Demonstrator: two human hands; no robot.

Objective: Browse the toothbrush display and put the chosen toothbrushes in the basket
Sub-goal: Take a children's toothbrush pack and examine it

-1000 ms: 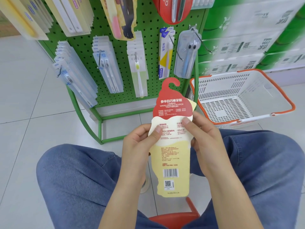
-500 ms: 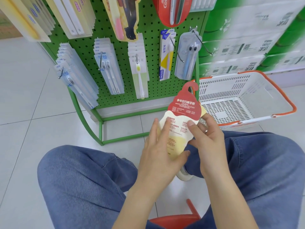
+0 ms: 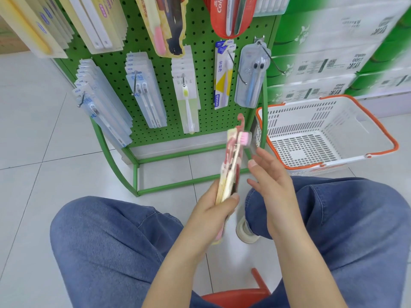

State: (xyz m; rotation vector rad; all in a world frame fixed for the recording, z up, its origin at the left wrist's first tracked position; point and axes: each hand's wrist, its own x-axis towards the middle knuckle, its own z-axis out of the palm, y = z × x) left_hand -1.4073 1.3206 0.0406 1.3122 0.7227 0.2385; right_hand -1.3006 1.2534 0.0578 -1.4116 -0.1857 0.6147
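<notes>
My left hand [image 3: 211,210] grips the lower part of the cream and red ice-cream-shaped toothbrush card [image 3: 231,165], turned edge-on and blurred, its pink brush head uppermost. My right hand [image 3: 270,174] hangs just beside it, fingers spread and off the card. The white plastic basket with orange rim [image 3: 387,138] sits on the floor beyond my right hand.

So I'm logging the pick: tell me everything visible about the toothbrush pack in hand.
The toothbrush pack is a flat card, cream and red, with a red hook on top and a pink brush head showing. It is blurred, turned edge-on and near upright above the knees. The left hand grips its lower part; the open right hand is just clear of it.
</notes>
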